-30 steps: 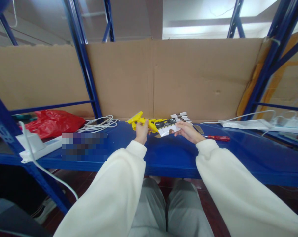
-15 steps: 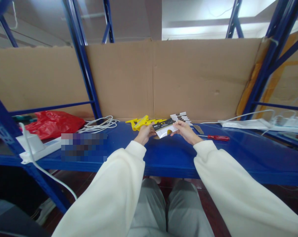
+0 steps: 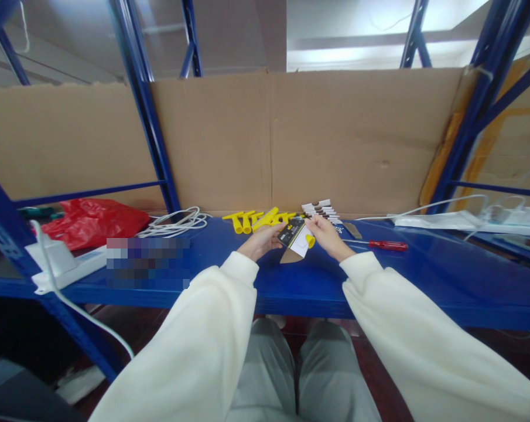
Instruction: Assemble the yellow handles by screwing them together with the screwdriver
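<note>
A small black and white card box is held above the blue shelf between my two hands. A brown cardboard flap hangs from its lower end, and a round yellow part shows at its right side. My left hand grips the box's left edge. The fingers of my right hand are closed on its upper right edge. Several yellow plastic pieces lie behind my left hand. Beyond my right hand lies a row of white and black packages.
A red-handled screwdriver lies on the blue shelf, right of my hands. At left are a coiled white cable, a red plastic bag and a power strip. Cardboard stands along the back.
The box has tilted, its lower end swinging down with the brown flap now showing more. The yellow part sticks out further at its right. My left fingers have shifted along it.
</note>
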### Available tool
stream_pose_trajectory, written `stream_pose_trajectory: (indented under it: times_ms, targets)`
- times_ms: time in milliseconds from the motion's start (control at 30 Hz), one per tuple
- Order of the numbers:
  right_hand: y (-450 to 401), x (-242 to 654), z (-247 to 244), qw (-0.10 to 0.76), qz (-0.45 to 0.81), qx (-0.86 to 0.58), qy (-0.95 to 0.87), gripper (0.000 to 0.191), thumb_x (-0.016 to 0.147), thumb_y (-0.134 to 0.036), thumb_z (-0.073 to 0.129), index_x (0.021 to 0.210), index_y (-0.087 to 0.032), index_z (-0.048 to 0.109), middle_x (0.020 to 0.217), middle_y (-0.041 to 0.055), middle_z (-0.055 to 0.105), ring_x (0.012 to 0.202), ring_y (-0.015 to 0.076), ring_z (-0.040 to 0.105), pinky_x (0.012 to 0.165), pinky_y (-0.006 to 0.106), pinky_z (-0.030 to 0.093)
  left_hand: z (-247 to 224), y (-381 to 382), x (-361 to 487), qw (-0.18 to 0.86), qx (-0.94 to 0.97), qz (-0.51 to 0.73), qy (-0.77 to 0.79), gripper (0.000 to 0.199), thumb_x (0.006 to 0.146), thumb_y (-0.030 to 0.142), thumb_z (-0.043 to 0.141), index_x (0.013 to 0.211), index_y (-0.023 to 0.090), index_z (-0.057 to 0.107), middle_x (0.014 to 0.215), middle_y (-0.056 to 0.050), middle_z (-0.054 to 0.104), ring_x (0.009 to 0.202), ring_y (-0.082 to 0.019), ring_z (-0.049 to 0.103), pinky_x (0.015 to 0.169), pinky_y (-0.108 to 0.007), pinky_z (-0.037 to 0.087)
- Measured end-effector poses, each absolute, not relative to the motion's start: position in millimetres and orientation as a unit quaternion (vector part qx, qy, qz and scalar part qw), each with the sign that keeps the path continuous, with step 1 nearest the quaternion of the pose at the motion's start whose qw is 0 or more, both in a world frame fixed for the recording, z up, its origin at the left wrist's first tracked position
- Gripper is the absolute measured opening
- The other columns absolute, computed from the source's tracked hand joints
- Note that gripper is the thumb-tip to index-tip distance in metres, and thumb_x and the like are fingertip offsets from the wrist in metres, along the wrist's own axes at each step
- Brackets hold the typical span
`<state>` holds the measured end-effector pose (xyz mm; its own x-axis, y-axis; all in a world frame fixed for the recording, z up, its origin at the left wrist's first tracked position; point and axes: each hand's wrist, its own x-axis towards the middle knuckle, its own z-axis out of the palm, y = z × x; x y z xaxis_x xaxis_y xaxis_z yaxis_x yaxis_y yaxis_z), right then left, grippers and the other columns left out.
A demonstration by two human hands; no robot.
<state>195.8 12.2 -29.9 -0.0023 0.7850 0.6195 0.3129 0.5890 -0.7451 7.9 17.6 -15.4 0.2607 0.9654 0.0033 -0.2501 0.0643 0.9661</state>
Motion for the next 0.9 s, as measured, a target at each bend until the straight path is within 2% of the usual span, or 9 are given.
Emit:
stream_pose_trajectory:
  times_ms: [167, 300, 400, 533, 733, 900]
  targets:
    - [13, 193, -32, 0.567, 0.186, -0.409, -0.69, 0.046, 0.077, -0.062, 0.059, 0.06, -0.025, 0.039, 0.058, -0.0045, 0.042, 0.059, 0.0138, 0.039, 0.057, 0.028, 0.035, -13, 18, 8, 0.621, 0.452, 0.519, 0.375, 0.007, 0.083, 0.009, 0.067, 0.09, 0.009, 0.07, 0.071, -0.007, 0.072, 0.056, -0.012, 0.065, 0.054, -0.021, 0.052]
    - [13, 190, -33, 0.591, 0.168, -0.409, -0.675, 0.047, 0.079, -0.064, 0.056, 0.062, -0.025, 0.037, 0.06, -0.0038, 0.041, 0.06, 0.0144, 0.039, 0.057, 0.028, 0.035, -14, 19, 9, 0.628, 0.448, 0.538, 0.34, 0.007, 0.084, 0.011, 0.066, 0.09, 0.011, 0.07, 0.077, -0.007, 0.074, 0.062, -0.013, 0.068, 0.059, -0.022, 0.055]
    - [11, 189, -32, 0.601, 0.137, -0.421, -0.665, 0.046, 0.082, -0.064, 0.054, 0.063, -0.026, 0.035, 0.061, -0.0036, 0.04, 0.062, 0.0151, 0.039, 0.058, 0.028, 0.034, -14, 20, 10, 0.632, 0.441, 0.543, 0.334, 0.014, 0.086, 0.009, 0.062, 0.094, 0.013, 0.071, 0.08, -0.007, 0.075, 0.067, -0.016, 0.071, 0.062, -0.023, 0.057]
    - [4, 185, -30, 0.593, 0.098, -0.44, -0.667, 0.041, 0.087, -0.056, 0.05, 0.064, -0.026, 0.035, 0.059, -0.0039, 0.039, 0.06, 0.0151, 0.039, 0.058, 0.029, 0.033, -14, 16, 12, 0.636, 0.426, 0.535, 0.357, 0.014, 0.085, 0.008, 0.061, 0.095, 0.013, 0.07, 0.075, -0.007, 0.074, 0.064, -0.017, 0.07, 0.06, -0.026, 0.056]
    - [2, 182, -27, 0.587, 0.066, -0.46, -0.663, 0.037, 0.088, -0.048, 0.051, 0.063, -0.026, 0.034, 0.055, -0.0041, 0.039, 0.058, 0.0161, 0.041, 0.058, 0.03, 0.033, -14, 7, 18, 0.638, 0.458, 0.5, 0.365, 0.008, 0.087, 0.021, 0.065, 0.09, 0.017, 0.07, 0.073, -0.007, 0.072, 0.061, -0.018, 0.068, 0.057, -0.029, 0.055]
    - [6, 186, -29, 0.592, 0.06, -0.467, -0.654, 0.037, 0.087, -0.049, 0.051, 0.062, -0.026, 0.036, 0.055, -0.0039, 0.04, 0.059, 0.0163, 0.042, 0.059, 0.03, 0.034, -17, 11, 15, 0.637, 0.459, 0.517, 0.342, 0.018, 0.089, 0.036, 0.064, 0.092, 0.019, 0.07, 0.083, -0.009, 0.075, 0.068, -0.02, 0.07, 0.059, -0.029, 0.056]
